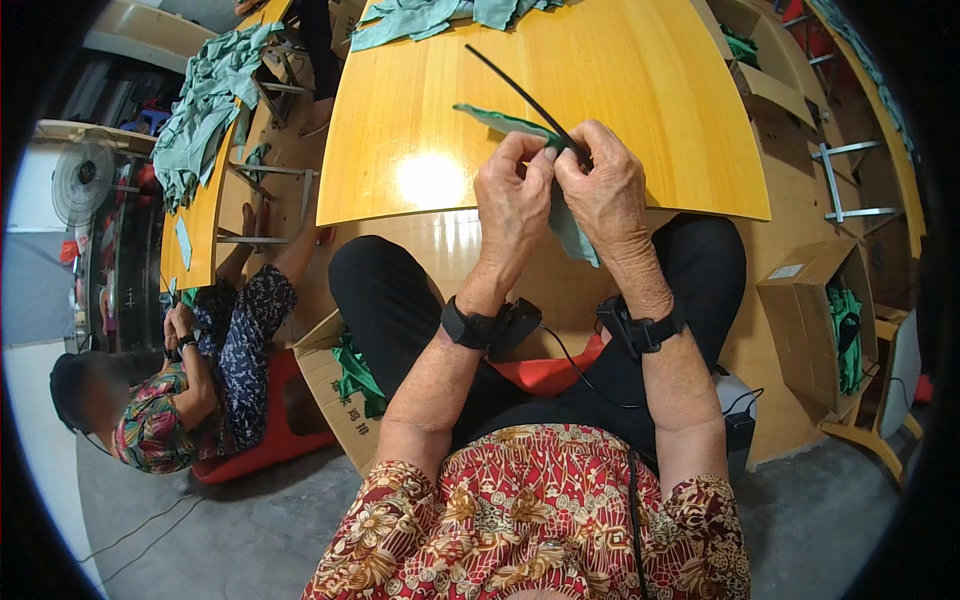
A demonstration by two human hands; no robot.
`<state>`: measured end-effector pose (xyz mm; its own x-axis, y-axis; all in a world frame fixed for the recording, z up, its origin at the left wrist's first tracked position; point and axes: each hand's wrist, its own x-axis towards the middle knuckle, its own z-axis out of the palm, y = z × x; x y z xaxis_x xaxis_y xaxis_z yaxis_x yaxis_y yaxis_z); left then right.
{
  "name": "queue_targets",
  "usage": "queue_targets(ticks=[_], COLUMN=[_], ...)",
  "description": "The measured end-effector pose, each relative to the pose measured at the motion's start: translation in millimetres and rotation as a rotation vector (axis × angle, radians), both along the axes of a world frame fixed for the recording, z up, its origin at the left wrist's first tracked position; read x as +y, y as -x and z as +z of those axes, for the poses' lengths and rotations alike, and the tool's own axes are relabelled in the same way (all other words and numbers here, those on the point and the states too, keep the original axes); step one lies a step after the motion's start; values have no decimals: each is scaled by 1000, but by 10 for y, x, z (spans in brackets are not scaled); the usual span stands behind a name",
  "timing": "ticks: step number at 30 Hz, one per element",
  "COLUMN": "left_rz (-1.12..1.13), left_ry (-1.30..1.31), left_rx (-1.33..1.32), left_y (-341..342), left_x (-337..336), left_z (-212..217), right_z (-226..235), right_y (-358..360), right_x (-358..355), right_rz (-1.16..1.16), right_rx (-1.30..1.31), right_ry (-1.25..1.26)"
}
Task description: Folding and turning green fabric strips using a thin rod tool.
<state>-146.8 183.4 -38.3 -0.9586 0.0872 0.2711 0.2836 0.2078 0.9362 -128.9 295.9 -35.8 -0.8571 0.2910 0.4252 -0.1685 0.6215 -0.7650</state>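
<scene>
A strip of green cloth (572, 232) is pinched between my two hands over the table's near edge, with one end sticking out past my left fingers and the other hanging below. My left hand (512, 195) is closed, thumb and forefinger on the cloth. My right hand (606, 185) is closed too, its fingertips meeting the left ones at the cloth. A thin black stick-like tool (515, 90) runs from the right hand up and to the left over the table; its lower end is hidden by the fingers.
Under my hands is a yellow wooden table (400, 120), with green cloth pieces (425, 18) at its far edge. Cardboard boxes (800, 330) with green cloth stand right and lower left. A co-worker (160, 410) sits at a left table bearing a cloth heap (215, 110). Cables hang from my wristbands.
</scene>
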Motion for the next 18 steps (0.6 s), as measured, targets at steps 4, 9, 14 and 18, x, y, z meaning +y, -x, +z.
queue_targets(ticks=[4, 9, 14, 18], left_rz=[-52, 64, -15, -33], left_ry=[85, 402, 203, 163], left_rx=[-135, 136, -86, -94], left_y=[134, 156, 141, 157], left_x=[-11, -6, -15, -40], left_z=[-9, 28, 91, 19], right_z=[-15, -45, 125, 44], right_y=[2, 43, -21, 6], right_x=[-8, 162, 247, 276], right_rz=[-67, -89, -10, 172], right_rx=[45, 93, -38, -169], right_ry=[-56, -117, 134, 306])
